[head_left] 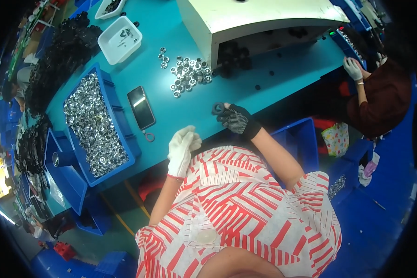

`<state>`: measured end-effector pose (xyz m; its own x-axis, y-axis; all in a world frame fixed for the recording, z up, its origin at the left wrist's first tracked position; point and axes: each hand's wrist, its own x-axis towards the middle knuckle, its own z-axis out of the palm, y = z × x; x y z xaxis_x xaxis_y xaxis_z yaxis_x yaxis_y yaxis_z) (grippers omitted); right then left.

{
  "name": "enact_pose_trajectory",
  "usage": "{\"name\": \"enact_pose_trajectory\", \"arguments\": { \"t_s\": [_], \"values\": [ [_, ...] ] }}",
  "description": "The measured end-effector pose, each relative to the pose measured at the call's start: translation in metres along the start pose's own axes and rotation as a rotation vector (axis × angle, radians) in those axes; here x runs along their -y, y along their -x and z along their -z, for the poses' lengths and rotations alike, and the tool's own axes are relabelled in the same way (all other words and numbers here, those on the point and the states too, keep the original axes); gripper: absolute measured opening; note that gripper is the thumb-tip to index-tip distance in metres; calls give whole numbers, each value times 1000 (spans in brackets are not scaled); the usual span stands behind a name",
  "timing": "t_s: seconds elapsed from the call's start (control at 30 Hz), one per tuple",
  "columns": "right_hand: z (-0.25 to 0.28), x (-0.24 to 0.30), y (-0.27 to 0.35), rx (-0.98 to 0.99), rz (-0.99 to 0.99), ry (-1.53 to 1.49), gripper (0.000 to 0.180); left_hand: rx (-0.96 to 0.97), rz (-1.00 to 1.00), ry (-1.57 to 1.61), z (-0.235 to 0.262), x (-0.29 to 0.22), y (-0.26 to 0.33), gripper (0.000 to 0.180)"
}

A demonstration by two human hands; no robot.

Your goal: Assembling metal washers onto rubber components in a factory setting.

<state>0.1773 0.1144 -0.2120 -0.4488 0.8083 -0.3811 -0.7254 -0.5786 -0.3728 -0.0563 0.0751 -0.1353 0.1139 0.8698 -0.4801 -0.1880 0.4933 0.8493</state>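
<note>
Dark ring part [218,109] sits pinched at the fingertips of the right hand [236,120], just above the teal table [282,69], near its front edge and in front of the cream machine housing [259,21]. Scanning from the left: black parts are heaped [62,51] along the far left of the bench; beside them a long blue bin [118,120] is filled with shiny metal rings. Two white trays [107,44] stand beyond the bin's far end. A dark phone [141,107] lies flat on the table just right of the bin, a small ring-shaped bit near its lower corner. The left hand [181,148], in a white glove, rests at the table's near edge with fingers curled loosely inward; nothing visible in it, though whether it encloses anything I cannot tell. A loose cluster of silver nuts [189,74] lies on the table between phone and machine. The right hand wears a black dotted glove, its fingers closed on the ring part. At far right another person's white-gloved hand [353,68] reaches a blue tray.
</note>
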Motion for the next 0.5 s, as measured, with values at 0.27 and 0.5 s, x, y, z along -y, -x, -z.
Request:
{"name": "enact_pose_trajectory", "arguments": {
  "t_s": [0.27, 0.5],
  "values": [
    [-34, -27, 14, 121, -70, -68, 31, 61, 61, 9, -4, -20, -3, 37],
    [-79, -30, 27, -56, 341, 1030, 52, 195, 80, 302, 12, -9, -5, 39]
  ]
}}
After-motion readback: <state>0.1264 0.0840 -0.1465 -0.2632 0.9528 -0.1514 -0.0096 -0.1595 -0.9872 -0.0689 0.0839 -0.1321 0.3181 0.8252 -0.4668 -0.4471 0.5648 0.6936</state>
